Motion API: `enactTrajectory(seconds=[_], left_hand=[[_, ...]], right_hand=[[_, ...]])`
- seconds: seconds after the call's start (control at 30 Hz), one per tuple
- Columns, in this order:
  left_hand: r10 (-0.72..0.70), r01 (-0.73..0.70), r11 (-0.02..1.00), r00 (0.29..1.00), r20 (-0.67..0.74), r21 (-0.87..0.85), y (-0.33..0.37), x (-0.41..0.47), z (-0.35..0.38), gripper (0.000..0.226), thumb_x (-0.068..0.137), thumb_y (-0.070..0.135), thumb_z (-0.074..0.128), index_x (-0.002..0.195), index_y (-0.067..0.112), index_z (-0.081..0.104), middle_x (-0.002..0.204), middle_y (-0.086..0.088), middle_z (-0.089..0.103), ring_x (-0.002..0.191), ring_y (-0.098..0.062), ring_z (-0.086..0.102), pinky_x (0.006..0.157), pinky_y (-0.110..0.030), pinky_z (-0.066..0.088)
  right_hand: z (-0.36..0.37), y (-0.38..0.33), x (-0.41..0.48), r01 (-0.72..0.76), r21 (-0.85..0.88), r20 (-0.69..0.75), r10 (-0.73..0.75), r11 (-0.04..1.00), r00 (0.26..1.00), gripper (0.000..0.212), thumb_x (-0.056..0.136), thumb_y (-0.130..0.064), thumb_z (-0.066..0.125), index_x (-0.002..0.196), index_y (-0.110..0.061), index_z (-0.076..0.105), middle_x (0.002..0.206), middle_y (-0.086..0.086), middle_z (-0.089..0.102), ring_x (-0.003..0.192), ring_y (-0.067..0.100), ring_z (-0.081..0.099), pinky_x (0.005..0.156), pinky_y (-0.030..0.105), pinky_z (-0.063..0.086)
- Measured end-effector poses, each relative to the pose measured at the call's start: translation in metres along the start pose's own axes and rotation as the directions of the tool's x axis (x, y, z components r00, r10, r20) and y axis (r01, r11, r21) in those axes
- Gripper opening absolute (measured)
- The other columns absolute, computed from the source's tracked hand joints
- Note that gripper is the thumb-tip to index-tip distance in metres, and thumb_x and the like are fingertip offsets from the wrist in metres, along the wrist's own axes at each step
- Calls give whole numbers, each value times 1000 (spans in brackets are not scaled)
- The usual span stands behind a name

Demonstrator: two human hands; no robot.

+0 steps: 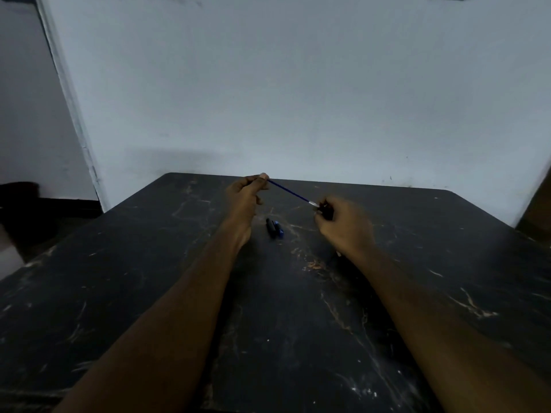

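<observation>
A thin blue pen refill (288,191) with a silver tip stretches between my two hands above the table. My left hand (247,194) pinches its far end between thumb and fingertips. My right hand (343,225) grips a small dark pen part (325,210) right at the refill's silver tip; whether the tip is inside that part I cannot tell. On the table between the hands lie two short pen pieces side by side, one black (270,227) and one blue (279,229).
The black table (149,293) is scratched and worn, and it stands against a pale wall (298,84). A dark shape (21,210) sits past the table's left edge, and a brown object (536,213) stands at the far right.
</observation>
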State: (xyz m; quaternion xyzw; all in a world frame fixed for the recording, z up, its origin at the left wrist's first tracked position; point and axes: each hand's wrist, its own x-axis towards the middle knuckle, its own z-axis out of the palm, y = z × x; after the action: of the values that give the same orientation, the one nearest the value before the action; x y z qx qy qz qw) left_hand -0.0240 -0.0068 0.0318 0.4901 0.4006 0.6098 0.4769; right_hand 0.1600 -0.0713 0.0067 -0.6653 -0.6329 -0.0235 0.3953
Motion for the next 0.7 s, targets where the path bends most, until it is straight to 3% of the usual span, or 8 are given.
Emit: enactTrajectory(seconds=[0.1, 0.23, 0.33, 0.43, 0.57, 0.7], left_hand=[[-24, 23, 999, 999, -43, -37, 0, 2, -4, 18, 90, 28, 66, 93, 11, 71, 82, 4, 70, 56, -7, 48, 46, -18, 35], [-1, 1, 1000, 1000, -14, 22, 1, 1, -3, 19, 93, 22, 61, 96, 5, 70, 83, -1, 69, 51, -2, 52, 40, -10, 37], [22, -26, 994, 999, 32, 107, -1, -2, 0, 20, 94, 20, 60, 98, 4, 70, 81, 0, 68, 43, 7, 52, 38, -7, 36], [41, -51, 984, 997, 64, 170, -3, -3, 2, 18, 92, 22, 62, 94, 6, 71, 79, 1, 69, 48, 2, 52, 39, -8, 36], [51, -69, 985, 992, 115, 157, -4, -5, 5, 19, 92, 18, 63, 94, 1, 71, 80, -3, 69, 41, 6, 51, 39, -9, 37], [61, -85, 983, 988, 145, 165, -4, -8, 7, 23, 95, 26, 61, 100, 5, 69, 83, 0, 69, 47, 5, 55, 40, -8, 37]], right_hand=[[-4, 2, 2, -67, -27, -78, 65, 997, 995, 16, 89, -27, 57, 102, -24, 66, 98, -2, 68, 90, 21, 62, 77, 35, 50], [-2, 1, 3, -60, 58, -141, 68, 996, 988, 17, 94, -34, 53, 92, -21, 63, 85, -2, 64, 79, 19, 60, 68, 33, 47], [2, -3, 4, 29, 161, -108, -12, 987, 994, 22, 94, -38, 56, 80, -21, 62, 73, -3, 58, 69, 16, 57, 65, 36, 48], [6, -9, 2, 90, 135, -38, -86, 987, 996, 22, 90, -44, 60, 82, -24, 67, 78, -6, 60, 72, 13, 57, 62, 32, 45], [7, -12, -1, 65, 135, 54, -73, 989, 996, 23, 88, -42, 64, 94, -21, 74, 83, -3, 69, 75, 15, 61, 67, 35, 51], [4, -9, 1, 23, 156, 50, -31, 987, 998, 24, 88, -43, 64, 74, -24, 65, 68, -4, 61, 65, 15, 59, 60, 34, 46]])
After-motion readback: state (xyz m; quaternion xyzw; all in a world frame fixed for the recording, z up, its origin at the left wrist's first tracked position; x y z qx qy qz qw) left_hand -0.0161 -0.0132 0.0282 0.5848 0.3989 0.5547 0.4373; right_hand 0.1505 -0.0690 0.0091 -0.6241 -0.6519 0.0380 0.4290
